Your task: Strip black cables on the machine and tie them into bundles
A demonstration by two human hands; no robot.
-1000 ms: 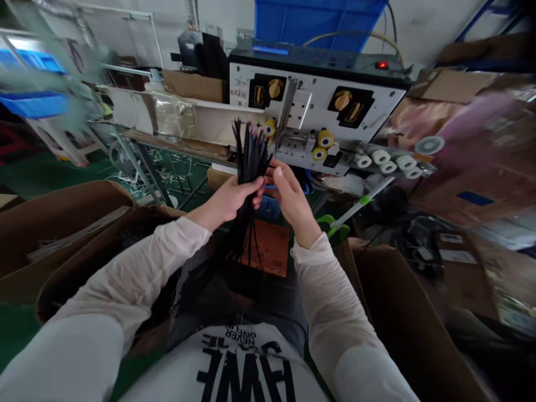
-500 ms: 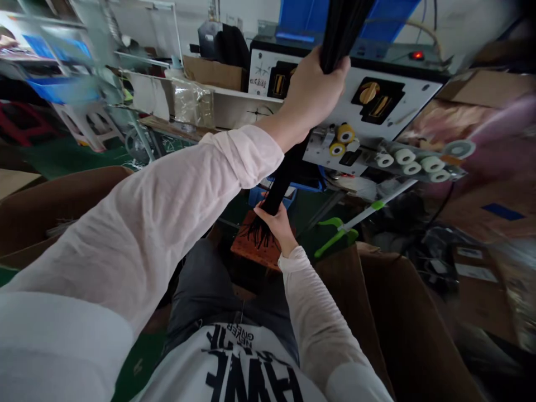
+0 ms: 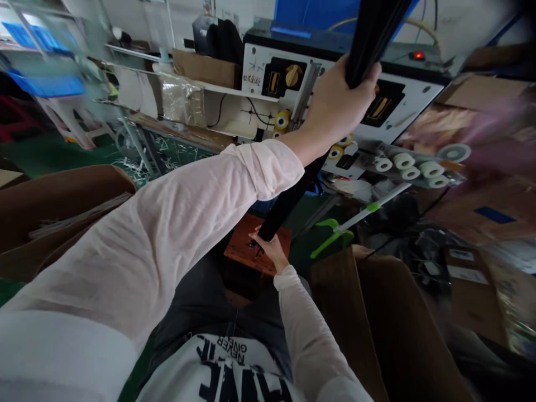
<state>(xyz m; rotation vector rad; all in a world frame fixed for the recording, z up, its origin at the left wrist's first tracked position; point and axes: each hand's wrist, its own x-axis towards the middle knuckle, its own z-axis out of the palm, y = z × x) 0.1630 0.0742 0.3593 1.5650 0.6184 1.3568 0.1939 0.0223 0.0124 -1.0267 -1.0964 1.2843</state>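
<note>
A long bundle of thin black wires (image 3: 288,205) slants from the top right down toward my knees. My left hand (image 3: 341,106) is closed around its upper part, in front of the grey-white machine (image 3: 305,100). Lower down, my right hand (image 3: 272,250) is wrapped around the bottom end, with short wire tips showing just past the fingers. Below that end is an orange-red wooden stool (image 3: 239,245). My left forearm covers part of the space behind the bundle.
Open cardboard boxes stand at my left (image 3: 54,206) and right (image 3: 347,301). Rollers (image 3: 406,164) stick out from the machine's right side, above a green-footed stand (image 3: 330,237). Plastic-wrapped goods (image 3: 180,97) hang from the shelf at back left.
My left hand has moved right with the upper bundle. My right hand is lower in view, and the wire ends that were fanned out below it now show much shorter.
</note>
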